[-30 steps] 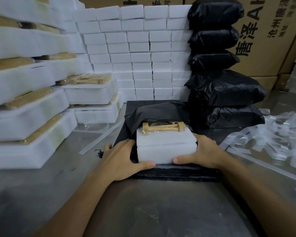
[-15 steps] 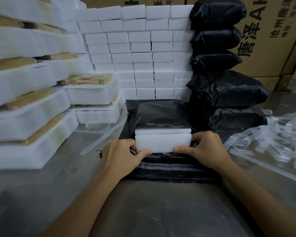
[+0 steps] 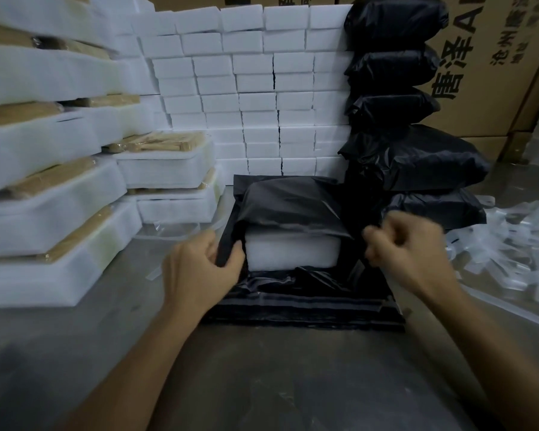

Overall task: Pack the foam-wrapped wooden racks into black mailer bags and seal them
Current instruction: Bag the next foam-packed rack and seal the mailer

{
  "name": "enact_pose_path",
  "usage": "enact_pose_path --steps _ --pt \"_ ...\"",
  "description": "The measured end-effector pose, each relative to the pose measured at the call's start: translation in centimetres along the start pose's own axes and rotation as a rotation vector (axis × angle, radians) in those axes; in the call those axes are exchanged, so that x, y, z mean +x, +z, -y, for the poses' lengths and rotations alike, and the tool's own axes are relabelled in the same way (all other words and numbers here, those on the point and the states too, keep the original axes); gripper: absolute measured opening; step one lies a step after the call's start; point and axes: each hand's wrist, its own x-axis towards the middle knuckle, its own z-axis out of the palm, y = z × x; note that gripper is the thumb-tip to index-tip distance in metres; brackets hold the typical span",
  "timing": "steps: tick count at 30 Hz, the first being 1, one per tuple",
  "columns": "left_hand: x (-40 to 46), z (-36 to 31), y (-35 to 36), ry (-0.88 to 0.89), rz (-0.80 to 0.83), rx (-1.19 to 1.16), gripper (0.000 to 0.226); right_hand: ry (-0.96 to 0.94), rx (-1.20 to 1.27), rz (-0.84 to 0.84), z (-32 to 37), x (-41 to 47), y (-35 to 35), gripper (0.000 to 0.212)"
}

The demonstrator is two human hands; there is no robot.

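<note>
The foam-wrapped rack [image 3: 290, 251] lay mostly inside the black mailer bag [image 3: 288, 203] at the centre of the surface [image 3: 75, 353], only its near white end showing at the bag's mouth. The left hand [image 3: 199, 269] had its grip clamped on the bag's left edge, seemingly to draw the mouth over the foam; the right hand [image 3: 408, 253] was curled at the right edge, too blurred to tell whether it gripped. Spare flat bags [image 3: 302, 309] lay beneath. More wrapped racks [image 3: 44, 194] were stacked left, white foam blocks [image 3: 262, 98] far behind, sealed bags [image 3: 411, 157] piled right before cartons [image 3: 495, 73], and clear plastic strips [image 3: 511, 244] littered the right.
</note>
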Motion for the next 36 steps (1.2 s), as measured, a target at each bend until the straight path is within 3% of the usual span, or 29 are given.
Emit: enact_pose_path --steps 2,3,5,7,8,10,12,14,16,19,22,23,24,25,27,29,30,31,34,36 --pt "0.3 0.0 -0.2 -0.103 0.035 -0.067 0.05 0.023 0.173 -0.171 0.2 0.5 -0.4 0.043" --pt "0.3 -0.2 0.1 -0.166 0.108 -0.095 0.059 0.067 0.261 -0.166 0.3 0.7 0.1 0.042" --pt "0.0 -0.6 1.1 -0.165 0.221 -0.107 0.062 0.199 0.401 -0.037 -0.1 1.1 1.7 0.048" --pt "-0.2 -1.2 1.9 -0.071 0.18 -0.075 0.033 0.294 0.414 0.132 -0.6 0.9 3.4 0.057" --pt "-0.1 -1.4 2.1 -0.046 0.152 -0.063 0.037 0.281 0.399 0.208 -0.9 0.7 4.1 0.053" --pt "-0.1 -1.6 2.2 0.049 0.143 -0.027 0.046 0.155 0.223 0.217 -1.5 0.3 5.0 0.017" --pt "-0.3 -1.6 2.0 0.201 0.201 0.035 0.047 0.049 0.063 0.179 -2.7 0.7 5.3 0.044" --pt "-0.2 -0.9 1.9 0.261 0.33 0.066 0.048 0.018 -0.076 0.196 -3.2 1.0 4.7 0.048" --pt "0.0 0.2 1.5 0.153 0.454 0.061 0.051 -0.011 -0.209 0.264 -3.6 1.5 3.5 0.041" --pt "0.5 2.2 0.3 -0.036 0.55 -0.048 0.047 0.021 -0.216 0.428 -3.9 2.1 1.0 0.047" --pt "1.2 2.7 -0.9 -0.159 0.695 -0.252 0.041 0.14 -0.018 0.745 -3.4 1.7 -1.0 0.018" --pt "1.5 2.4 -1.1 -0.203 0.676 -0.345 0.032 0.217 0.106 0.775 -2.9 1.5 -1.5 0.013" --pt "1.8 2.1 -1.2 -0.264 0.592 -0.436 0.016 0.285 0.23 0.712 -2.5 1.4 -1.8 0.029" --pt "2.0 1.8 -1.0 -0.339 0.49 -0.485 0.016 0.339 0.337 0.564 -2.1 1.3 -1.8 0.047" --pt "2.0 0.9 -0.1 -0.434 0.457 -0.482 0.061 0.348 0.391 0.267 -1.2 1.6 -0.7 0.077" --pt "1.4 -0.7 1.5 -0.392 0.569 -0.368 0.097 0.337 0.32 0.252 0.1 1.5 1.3 0.109" --pt "0.9 -1.4 2.5 -0.364 0.586 -0.303 0.102 0.324 0.274 0.305 0.5 1.3 2.6 0.116" --pt "0.6 -1.8 3.4 -0.362 0.56 -0.259 0.097 0.301 0.231 0.343 0.9 1.1 3.7 0.109" --pt "0.6 -1.9 4.7 -0.379 0.408 -0.187 0.063 0.216 0.139 0.247 0.5 1.1 5.4 0.048" --pt "0.6 -1.7 4.8 -0.336 0.323 -0.113 0.047 0.172 0.056 0.125 -0.1 1.4 5.8 0.042"
